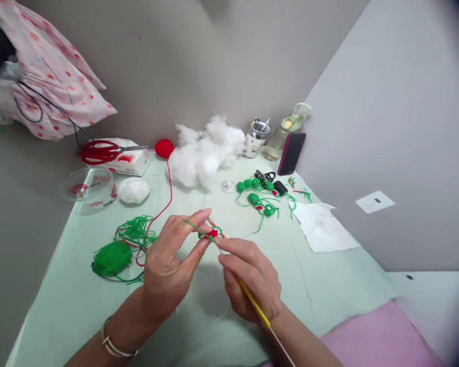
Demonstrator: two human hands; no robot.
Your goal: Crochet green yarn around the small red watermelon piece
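Note:
Between my two hands is a small crochet piece [214,233] in red, white and green yarn. My left hand [172,252] pinches it between thumb and fingers, with a green strand running over the raised index finger. My right hand [252,278] grips a crochet hook [254,303] with a yellow handle, its metal tip at the piece's edge. An orange-and-metal item beside the piece is too small to make out. Left of my left hand lie a green yarn ball [112,259] and tangled green yarn [135,230]. From a red yarn ball [164,148] a strand runs towards them.
White stuffing [206,150] is heaped at the back. Red scissors [101,152] rest on a tissue box [133,160], near white yarn [133,190]. Green crocheted balls [253,198], a phone [291,154], a bottle [277,140], a pen cup [257,140] and white paper [323,227] stand or lie rightward.

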